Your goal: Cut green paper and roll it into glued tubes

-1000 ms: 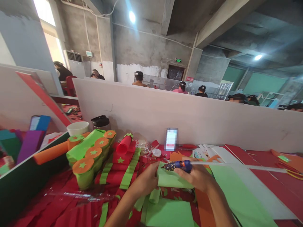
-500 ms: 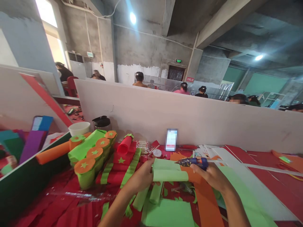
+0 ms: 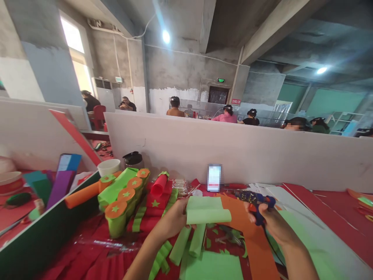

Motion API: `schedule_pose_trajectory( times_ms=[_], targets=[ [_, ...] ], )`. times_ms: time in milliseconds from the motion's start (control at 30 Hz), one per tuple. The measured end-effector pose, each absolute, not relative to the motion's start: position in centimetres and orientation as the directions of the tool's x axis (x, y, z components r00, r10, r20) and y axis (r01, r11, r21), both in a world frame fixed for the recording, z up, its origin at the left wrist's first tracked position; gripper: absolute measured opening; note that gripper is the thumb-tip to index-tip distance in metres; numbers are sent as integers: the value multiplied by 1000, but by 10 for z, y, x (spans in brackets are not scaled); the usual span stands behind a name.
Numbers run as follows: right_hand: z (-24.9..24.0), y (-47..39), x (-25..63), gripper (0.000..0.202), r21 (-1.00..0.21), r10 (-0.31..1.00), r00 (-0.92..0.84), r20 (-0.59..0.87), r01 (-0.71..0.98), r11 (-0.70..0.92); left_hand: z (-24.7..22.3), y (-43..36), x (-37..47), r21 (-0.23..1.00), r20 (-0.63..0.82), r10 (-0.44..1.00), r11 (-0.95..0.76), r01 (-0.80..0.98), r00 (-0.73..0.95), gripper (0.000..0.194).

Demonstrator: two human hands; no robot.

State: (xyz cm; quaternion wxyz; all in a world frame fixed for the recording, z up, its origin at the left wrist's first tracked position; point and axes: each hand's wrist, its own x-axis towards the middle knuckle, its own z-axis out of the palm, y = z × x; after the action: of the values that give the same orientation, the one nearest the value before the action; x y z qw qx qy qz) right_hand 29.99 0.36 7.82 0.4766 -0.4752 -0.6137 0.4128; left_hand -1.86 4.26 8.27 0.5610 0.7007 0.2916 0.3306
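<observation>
My left hand (image 3: 176,216) is closed on the left edge of a light green paper sheet (image 3: 205,204), whose lower edge is curled into a roll. In my right hand (image 3: 269,217) is a dark blue glue gun (image 3: 258,200), its nozzle pointing left and apart from the sheet. Below the sheet lie two light green paper rolls (image 3: 197,240) and a flat light green sheet (image 3: 214,266). An orange paper strip (image 3: 256,245) runs under the glue gun toward me.
At left stand green paper cylinders with orange starred tops (image 3: 116,210), beside a red paper roll (image 3: 159,184). A phone (image 3: 214,177) leans on the white partition (image 3: 180,144). Scissors (image 3: 234,236) lie among green scraps. A white bowl (image 3: 108,167) and several people are beyond.
My right hand has drawn the glue gun rightward, away from the green sheet. The left hand still holds the sheet. The whole view has shifted slightly.
</observation>
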Motion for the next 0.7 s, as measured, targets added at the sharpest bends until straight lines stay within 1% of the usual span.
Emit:
schedule_pose_trajectory(
  times_ms=[67,133,200,267,367,433,533,600,700],
  targets=[
    [78,2,304,50,-969,983,-26,180,168,182,87,41,-21,975,147,775,-217,40,614,43],
    [81,1,306,37,-967,982,72,176,201,159,91,39,-24,973,148,769,-227,49,622,43],
    [84,1,307,29,-960,970,160,182,241,140,94,38,-27,969,140,769,-237,76,623,44],
    [88,1,307,26,-949,954,217,204,282,139,97,37,-30,961,133,774,-253,110,619,44],
    [91,2,306,31,-913,948,235,213,394,107,102,34,-34,952,136,773,-275,135,619,43],
    [91,2,308,30,-894,950,263,167,447,34,106,32,-34,949,148,761,-290,128,632,42],
    [88,3,316,22,-853,939,326,109,515,-80,110,26,-32,949,184,718,-309,71,671,38],
    [83,6,326,22,-792,945,294,144,607,-68,111,23,-30,950,197,689,-311,38,698,36],
    [69,9,348,22,-705,961,168,220,708,37,110,20,-27,951,185,676,-305,43,713,32]
  ],
)
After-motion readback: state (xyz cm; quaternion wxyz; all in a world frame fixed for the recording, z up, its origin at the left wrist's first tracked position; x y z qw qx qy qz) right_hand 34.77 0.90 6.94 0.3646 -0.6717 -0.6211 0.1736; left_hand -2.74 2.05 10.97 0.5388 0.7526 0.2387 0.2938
